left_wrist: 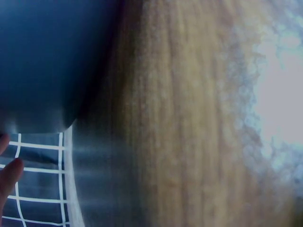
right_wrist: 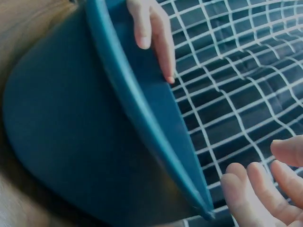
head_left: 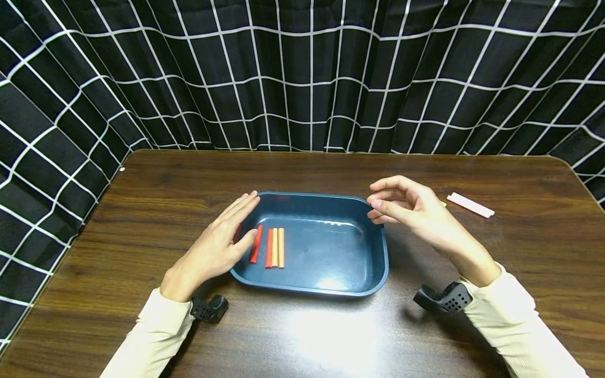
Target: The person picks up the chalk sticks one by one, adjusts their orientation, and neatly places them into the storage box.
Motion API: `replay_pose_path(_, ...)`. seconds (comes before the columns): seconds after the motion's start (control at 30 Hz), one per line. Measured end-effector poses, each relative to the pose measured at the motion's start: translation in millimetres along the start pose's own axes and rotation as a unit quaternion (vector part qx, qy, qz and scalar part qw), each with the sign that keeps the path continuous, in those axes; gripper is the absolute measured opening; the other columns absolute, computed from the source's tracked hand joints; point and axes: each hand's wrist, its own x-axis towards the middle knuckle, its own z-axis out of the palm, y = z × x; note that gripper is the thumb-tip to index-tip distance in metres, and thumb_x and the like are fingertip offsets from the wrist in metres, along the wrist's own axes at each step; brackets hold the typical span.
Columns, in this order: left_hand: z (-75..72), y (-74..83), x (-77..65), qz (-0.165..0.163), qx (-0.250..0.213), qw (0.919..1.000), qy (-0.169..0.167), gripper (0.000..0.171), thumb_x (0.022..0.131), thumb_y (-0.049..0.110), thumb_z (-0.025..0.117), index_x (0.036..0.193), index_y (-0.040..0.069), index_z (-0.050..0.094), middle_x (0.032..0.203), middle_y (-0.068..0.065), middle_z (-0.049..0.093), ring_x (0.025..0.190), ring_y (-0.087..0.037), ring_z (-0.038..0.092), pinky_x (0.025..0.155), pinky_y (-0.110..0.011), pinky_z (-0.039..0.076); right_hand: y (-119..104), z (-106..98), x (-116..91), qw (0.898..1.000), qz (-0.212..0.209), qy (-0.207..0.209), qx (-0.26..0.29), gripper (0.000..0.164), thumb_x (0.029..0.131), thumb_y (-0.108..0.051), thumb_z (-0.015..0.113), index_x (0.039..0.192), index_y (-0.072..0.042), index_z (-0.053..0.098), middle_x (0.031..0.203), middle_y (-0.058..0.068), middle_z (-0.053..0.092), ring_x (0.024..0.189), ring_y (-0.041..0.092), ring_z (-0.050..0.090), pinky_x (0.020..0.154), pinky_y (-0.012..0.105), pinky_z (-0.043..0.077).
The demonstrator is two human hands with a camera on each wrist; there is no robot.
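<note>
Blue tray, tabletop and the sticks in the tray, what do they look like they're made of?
Blue tray: probably glossy molded plastic, given its smooth rounded corners and bright highlights. Tabletop: wood or wood-look laminate, semi-gloss; brown grain and a broad glare show. Sticks: perhaps painted wood or plastic; evenly colored, but too small to tell.

- From above the table's (head_left: 142,210) near side, the head view looks forward and down, reaching the far corners and the curtain (head_left: 293,79).
- The left wrist camera (head_left: 209,308) sits low, off the tray's (head_left: 326,252) near-left corner; its close view is blurred.
- The right wrist camera (head_left: 443,299), low off the tray's right end, faces across the rim.
- Head and right wrist views share both the left hand (head_left: 212,244) and right hand (head_left: 413,210).
</note>
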Motion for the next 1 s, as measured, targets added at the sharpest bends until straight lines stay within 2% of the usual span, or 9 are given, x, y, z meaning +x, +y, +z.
replay_pose_path(0.13, -1.8, 1.4, -0.4, -0.006, 0.002, 1.0000, -0.002, 0.064, 0.097, 0.019, 0.061, 0.154, 0.008, 0.034, 0.164, -0.007, 0.028, 0.154, -0.027, 0.021, 0.124, -0.050, 0.021, 2, -11, -1, 0.999, -0.017, 0.030, 0.006, 0.025, 0.098, -0.007, 0.060, 0.122, -0.006, 0.054, 0.104, -0.004, 0.070, 0.088, 0.012, 0.075, 0.078, 0.027, 0.061)
replay_pose_path(0.23, -2.2, 1.8, -0.7, -0.010, 0.004, 0.9999, -0.003, 0.064, 0.097, 0.020, 0.061, 0.155, 0.009, 0.034, 0.164, -0.005, 0.028, 0.154, -0.026, 0.021, 0.124, -0.050, 0.021, 6, -19, 0, 0.998, -0.026, 0.057, -0.017, 0.024, 0.097, -0.007, 0.061, 0.120, -0.011, 0.056, 0.103, -0.008, 0.068, 0.087, 0.008, 0.074, 0.076, 0.024, 0.061)
replay_pose_path(0.43, -0.8, 1.1, -0.6, -0.005, 0.004, 1.0000, -0.001, 0.064, 0.097, 0.019, 0.061, 0.154, 0.009, 0.035, 0.164, -0.005, 0.029, 0.154, -0.025, 0.021, 0.124, -0.049, 0.021, 16, -34, 1, 0.992, -0.016, 0.084, -0.091, 0.026, 0.097, -0.009, 0.062, 0.121, -0.006, 0.057, 0.099, -0.019, 0.067, 0.086, -0.001, 0.072, 0.074, 0.019, 0.060)
replay_pose_path(0.63, 0.9, 1.0, 0.2, 0.002, 0.007, 1.0000, 0.002, 0.062, 0.097, 0.017, 0.060, 0.153, 0.007, 0.036, 0.163, -0.008, 0.030, 0.153, -0.029, 0.023, 0.124, -0.050, 0.022, 27, -46, 1, 0.984, -0.020, 0.095, -0.151, 0.027, 0.095, -0.008, 0.063, 0.120, 0.000, 0.058, 0.090, -0.022, 0.068, 0.080, -0.009, 0.067, 0.069, 0.012, 0.056)
replay_pose_path(0.7, 1.5, 0.7, 0.3, 0.001, 0.006, 1.0000, 0.001, 0.062, 0.097, 0.017, 0.060, 0.154, 0.007, 0.035, 0.163, -0.008, 0.029, 0.153, -0.030, 0.023, 0.124, -0.051, 0.022, 31, -49, 2, 0.976, -0.022, 0.106, -0.190, 0.027, 0.094, -0.008, 0.064, 0.119, 0.000, 0.060, 0.090, -0.015, 0.071, 0.078, -0.012, 0.065, 0.067, 0.009, 0.052)
replay_pose_path(0.87, 0.3, 2.1, -0.5, -0.010, 0.002, 0.9999, -0.004, 0.064, 0.097, 0.019, 0.060, 0.155, 0.009, 0.034, 0.164, -0.005, 0.028, 0.154, -0.026, 0.021, 0.124, -0.050, 0.021, 41, -55, 3, 0.954, -0.024, 0.123, -0.273, 0.025, 0.092, -0.010, 0.068, 0.116, -0.001, 0.065, 0.099, 0.017, 0.075, 0.075, -0.018, 0.058, 0.064, 0.005, 0.044)
replay_pose_path(1.0, -0.4, 2.5, -0.6, -0.013, 0.002, 0.9999, -0.005, 0.064, 0.097, 0.019, 0.060, 0.155, 0.009, 0.033, 0.164, -0.005, 0.028, 0.154, -0.024, 0.020, 0.125, -0.049, 0.020, 47, -60, 4, 0.946, -0.028, 0.121, -0.301, 0.026, 0.091, -0.009, 0.069, 0.114, 0.001, 0.067, 0.101, 0.023, 0.073, 0.074, -0.020, 0.054, 0.065, 0.002, 0.042)
